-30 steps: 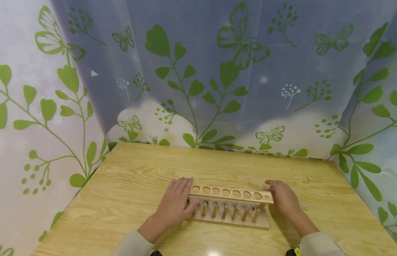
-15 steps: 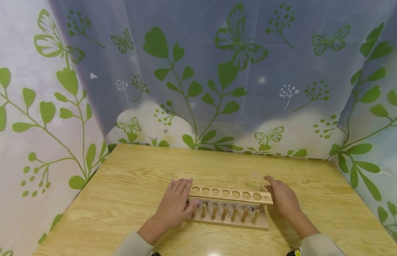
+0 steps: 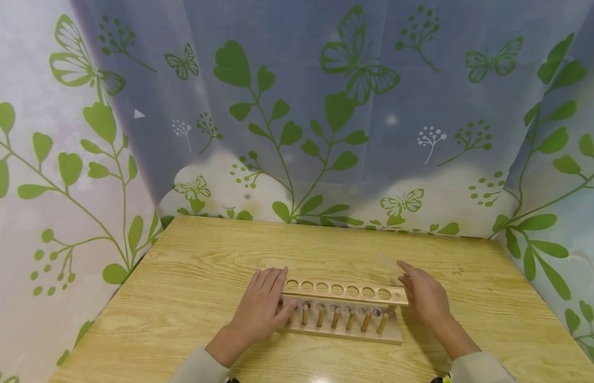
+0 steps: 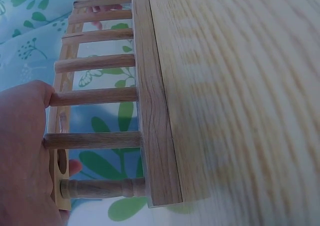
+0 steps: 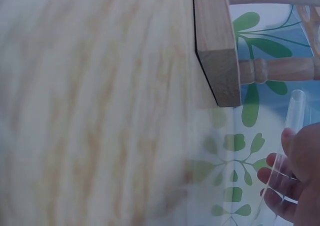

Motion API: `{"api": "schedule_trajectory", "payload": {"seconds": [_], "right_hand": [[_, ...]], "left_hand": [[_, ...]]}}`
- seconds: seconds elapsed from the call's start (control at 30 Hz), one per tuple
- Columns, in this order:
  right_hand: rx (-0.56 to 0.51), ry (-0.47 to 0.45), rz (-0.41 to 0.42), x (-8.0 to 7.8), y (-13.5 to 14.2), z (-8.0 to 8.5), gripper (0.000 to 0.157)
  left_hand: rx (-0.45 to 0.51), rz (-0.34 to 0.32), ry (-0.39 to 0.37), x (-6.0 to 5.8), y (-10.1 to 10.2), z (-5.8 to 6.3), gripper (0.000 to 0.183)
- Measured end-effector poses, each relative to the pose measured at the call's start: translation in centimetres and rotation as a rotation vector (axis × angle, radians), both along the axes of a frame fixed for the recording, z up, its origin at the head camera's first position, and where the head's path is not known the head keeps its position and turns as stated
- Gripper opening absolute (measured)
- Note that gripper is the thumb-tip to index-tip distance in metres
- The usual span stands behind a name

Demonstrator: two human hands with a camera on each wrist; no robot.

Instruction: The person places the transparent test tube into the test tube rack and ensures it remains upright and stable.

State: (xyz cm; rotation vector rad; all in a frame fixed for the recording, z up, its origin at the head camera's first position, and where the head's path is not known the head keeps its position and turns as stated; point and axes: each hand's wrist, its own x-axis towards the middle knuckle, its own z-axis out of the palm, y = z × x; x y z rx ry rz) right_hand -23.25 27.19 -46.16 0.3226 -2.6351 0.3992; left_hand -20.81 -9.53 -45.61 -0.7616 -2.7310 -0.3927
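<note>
A wooden test tube rack [image 3: 326, 290] stands on the table, with a row of round holes in its top bar and a row of upright pegs [image 3: 336, 317] along its base. My left hand [image 3: 261, 303] grips the left end of the top bar; the left wrist view has the thumb side in front and a fingertip [image 4: 75, 167] showing behind. To the right of the rack, my right hand [image 3: 426, 298] holds a clear test tube [image 5: 296, 108]. The tube lies across its fingers under the thumb and is barely visible in the head view.
The wood-grain table [image 3: 220, 250] extends around the rack. Behind it and along both sides hang patterned cloths [image 3: 297, 117] with leaves and butterflies. A small dark mark [image 3: 458, 271] shows on the table at right.
The test tube's far end has shifted slightly away from me, and the right hand's fingers have straightened a little. The left hand and the rack stay in place.
</note>
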Motion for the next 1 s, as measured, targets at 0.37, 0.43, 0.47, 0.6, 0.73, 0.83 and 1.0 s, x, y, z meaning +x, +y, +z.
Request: {"api": "schedule_trajectory", "payload": {"seconds": [0.37,0.43,0.47,0.6,0.73,0.83,1.0], "right_hand": [[-0.015,-0.002,0.02,-0.08,0.13,-0.26,0.04],[-0.019,-0.017,0.03,-0.1,0.2,-0.3,0.045],[-0.019,-0.017,0.037,-0.15,0.25,-0.34,0.048],[-0.039,0.001,0.093,-0.16,0.41,-0.57,0.049],[-0.124,-0.052,0.141,0.07,0.55,-0.74,0.045],[-0.112,-0.07,0.132,0.05,0.49,-0.64,0.047],[-0.047,-0.042,0.072,-0.07,0.23,-0.39,0.048]], "left_hand": [[0.009,0.002,-0.007,0.17,0.03,0.17,0.067],[0.004,0.001,-0.011,0.16,0.04,0.2,0.067],[0.002,0.001,-0.012,0.16,0.04,0.21,0.067],[0.007,0.0,-0.012,0.16,0.06,0.2,0.067],[0.018,0.004,-0.012,0.21,0.06,0.21,0.067],[0.018,0.006,-0.011,0.24,0.04,0.23,0.067],[0.013,0.006,-0.004,0.27,0.02,0.23,0.067]]}}
